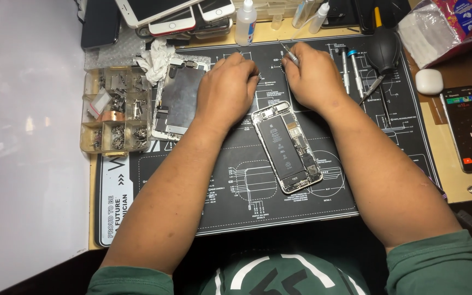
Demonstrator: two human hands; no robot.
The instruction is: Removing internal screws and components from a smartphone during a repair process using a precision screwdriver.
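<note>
An opened smartphone body (287,146) with its black battery showing lies tilted in the middle of a black repair mat (356,180). My left hand (226,90) rests curled on the mat just above and left of the phone, fingers closed over something too small to make out. My right hand (313,74) sits above the phone's top end and pinches thin metal tweezers (289,53) that point up and left. The detached screen panel (180,104) lies face down to the left of my left hand.
A clear compartment box of small parts (114,109) stands at the mat's left edge. Stacked phones (176,16), bottles (246,23), screwdrivers (350,71), a black air blower (384,49), a white earbud case (429,81) and a lit phone (470,128) ring the mat.
</note>
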